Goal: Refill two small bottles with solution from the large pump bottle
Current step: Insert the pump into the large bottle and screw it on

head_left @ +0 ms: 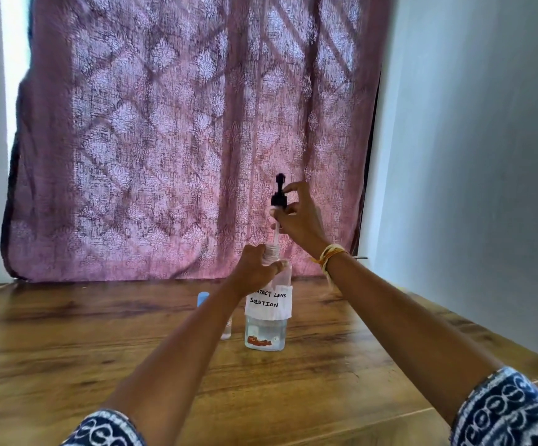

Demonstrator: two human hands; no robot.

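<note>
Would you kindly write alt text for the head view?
A person's right hand lifts the black pump head above a clear large pump bottle labelled contact lens solution, while the left hand grips its neck. A blue-capped small bottle stands behind the left forearm on the wooden table.

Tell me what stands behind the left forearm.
A small bottle with a light blue cap stands on the table, left of the large pump bottle. Only its cap and a bit of its clear base show; the left forearm covers the rest, so its fill level is hidden.
</note>
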